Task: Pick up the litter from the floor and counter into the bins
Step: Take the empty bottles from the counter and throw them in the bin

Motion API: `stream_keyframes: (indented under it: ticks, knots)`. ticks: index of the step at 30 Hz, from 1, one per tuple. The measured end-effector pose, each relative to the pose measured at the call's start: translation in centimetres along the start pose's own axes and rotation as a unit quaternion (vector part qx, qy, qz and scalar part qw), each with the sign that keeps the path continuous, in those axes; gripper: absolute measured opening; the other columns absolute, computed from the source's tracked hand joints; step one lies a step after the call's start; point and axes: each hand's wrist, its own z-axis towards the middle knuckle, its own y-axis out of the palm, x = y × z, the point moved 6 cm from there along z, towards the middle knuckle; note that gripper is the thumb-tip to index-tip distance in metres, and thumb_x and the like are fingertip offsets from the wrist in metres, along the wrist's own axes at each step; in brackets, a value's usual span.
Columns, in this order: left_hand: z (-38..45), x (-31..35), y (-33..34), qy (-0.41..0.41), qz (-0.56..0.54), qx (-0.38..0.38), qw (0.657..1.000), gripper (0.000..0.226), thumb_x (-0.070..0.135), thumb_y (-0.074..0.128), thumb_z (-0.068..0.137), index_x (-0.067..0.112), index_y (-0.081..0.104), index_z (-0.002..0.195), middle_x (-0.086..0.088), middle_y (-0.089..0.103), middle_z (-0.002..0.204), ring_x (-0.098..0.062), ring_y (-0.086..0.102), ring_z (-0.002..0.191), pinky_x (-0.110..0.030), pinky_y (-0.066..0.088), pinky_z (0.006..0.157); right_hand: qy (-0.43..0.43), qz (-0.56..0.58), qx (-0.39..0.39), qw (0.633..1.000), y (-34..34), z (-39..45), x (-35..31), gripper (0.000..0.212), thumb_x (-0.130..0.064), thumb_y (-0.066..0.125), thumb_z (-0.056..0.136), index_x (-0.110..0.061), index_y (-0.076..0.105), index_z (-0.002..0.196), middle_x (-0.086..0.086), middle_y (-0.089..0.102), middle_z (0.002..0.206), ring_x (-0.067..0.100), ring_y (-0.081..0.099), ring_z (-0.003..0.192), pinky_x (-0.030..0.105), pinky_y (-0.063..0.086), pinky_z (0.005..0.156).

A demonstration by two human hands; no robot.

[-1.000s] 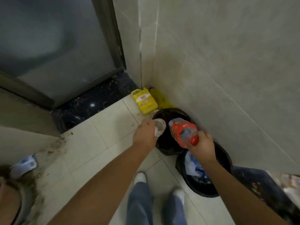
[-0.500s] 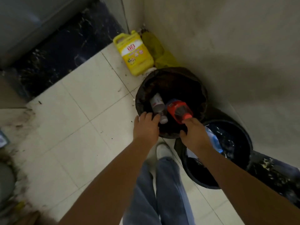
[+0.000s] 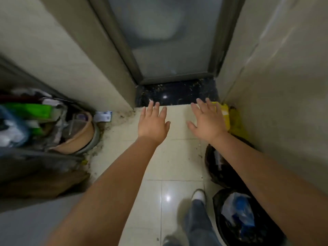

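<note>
My left hand (image 3: 152, 122) and my right hand (image 3: 207, 121) are both held out flat over the pale floor tiles, fingers spread, holding nothing. Two black-lined bins stand along the right wall under my right forearm: the farther bin (image 3: 215, 167) is mostly hidden by the arm, and the nearer bin (image 3: 230, 226) holds blue and white plastic. A small white and blue wrapper (image 3: 103, 116) lies on the floor by the left wall corner, to the left of my left hand.
A yellow jug (image 3: 224, 112) and a yellow bag (image 3: 237, 125) sit in the right corner behind my right hand. A cluttered pile with a tan basin (image 3: 78, 139) and green packaging (image 3: 30, 110) fills the left side. A frosted glass door (image 3: 166, 41) and dark threshold (image 3: 177, 95) lie ahead. My shoes and jeans show below.
The clear bottle and the red-labelled bottle have left my hands into the farther bin. Both hands have risen away from it, empty and spread, and my view has swung up toward the door.
</note>
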Motion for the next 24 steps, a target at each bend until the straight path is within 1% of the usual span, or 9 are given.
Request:
stream_keyframes:
  ticks: [3,6,9,12,15,18,21,24]
  knots:
    - [-7.1,-8.4,-4.8,-0.095,-0.04,0.067,0.992,0.058,0.033,0.032,0.101,0.012,0.01,0.151,-0.008,0.006,0.161,-0.024,-0.001,0.15,-0.038,0.003,0.123,-0.11,-0.025,0.031,0.993,-3.7,-1.8,-10.2,0.061,-0.038,0.042,0.093,-0.014,0.019,0.145,0.008,0.014,0.158,0.028,0.006,0.146,0.047,0.003,0.12]
    - [-17.1,-17.0,-6.8,-0.197,-0.06,0.113,0.972,0.06,0.031,0.036,0.099,0.011,0.013,0.151,-0.009,0.008,0.161,-0.024,0.002,0.15,-0.038,0.006,0.123,-0.222,-0.035,0.039,0.974,-5.4,-5.9,-21.7,0.061,-0.038,0.043,0.093,-0.014,0.02,0.144,0.006,0.015,0.157,0.026,0.006,0.146,0.045,0.002,0.12]
    - [-29.5,-24.4,-6.2,-0.302,-0.075,0.134,0.941,0.061,0.031,0.038,0.099,0.012,0.013,0.151,-0.009,0.009,0.161,-0.024,0.002,0.15,-0.039,0.006,0.123,-0.334,-0.032,0.042,0.941,-4.6,-13.5,-33.3,0.061,-0.036,0.046,0.091,-0.014,0.024,0.143,0.007,0.018,0.157,0.026,0.009,0.146,0.044,0.004,0.12]
    - [-44.2,-29.6,-3.7,-0.394,-0.08,0.127,0.907,0.06,0.031,0.038,0.099,0.012,0.013,0.151,-0.009,0.009,0.161,-0.027,0.002,0.149,-0.041,0.007,0.122,-0.426,-0.023,0.036,0.904,-2.0,-24.1,-43.1,0.06,-0.034,0.05,0.09,-0.014,0.028,0.142,0.007,0.022,0.155,0.026,0.012,0.145,0.044,0.007,0.12]
    - [-60.0,-32.8,-0.1,-0.494,-0.086,0.118,0.857,0.059,0.03,0.039,0.1,0.011,0.015,0.15,-0.011,0.011,0.16,-0.029,0.003,0.149,-0.041,0.011,0.122,-0.506,-0.037,0.012,0.861,1.8,-35.9,-51.2,0.061,-0.035,0.05,0.09,-0.014,0.028,0.142,0.008,0.022,0.156,0.026,0.013,0.145,0.044,0.009,0.119]
    - [-75.0,-33.8,3.7,-0.581,-0.086,0.109,0.802,0.057,0.028,0.041,0.099,0.01,0.019,0.148,-0.013,0.014,0.159,-0.029,0.007,0.149,-0.043,0.015,0.121,-0.587,-0.054,-0.022,0.807,6.3,-48.3,-57.7,0.059,-0.035,0.049,0.091,-0.013,0.028,0.142,0.009,0.022,0.155,0.027,0.014,0.144,0.045,0.011,0.119]
    - [-88.2,-33.8,7.2,-0.657,-0.086,0.102,0.742,0.057,0.029,0.042,0.099,0.009,0.021,0.147,-0.014,0.015,0.159,-0.029,0.008,0.148,-0.043,0.017,0.12,-0.666,-0.076,-0.047,0.74,10.5,-60.0,-63.1,0.058,-0.035,0.047,0.092,-0.013,0.027,0.142,0.009,0.022,0.155,0.026,0.014,0.145,0.045,0.013,0.119]
    - [-99.5,-33.0,10.5,-0.729,-0.096,0.104,0.669,0.057,0.03,0.042,0.098,0.009,0.021,0.147,-0.014,0.016,0.158,-0.03,0.009,0.148,-0.042,0.019,0.12,-0.736,-0.091,-0.064,0.667,14.2,-71.1,-67.9,0.057,-0.036,0.045,0.092,-0.014,0.027,0.142,0.009,0.023,0.155,0.026,0.014,0.145,0.045,0.013,0.119]
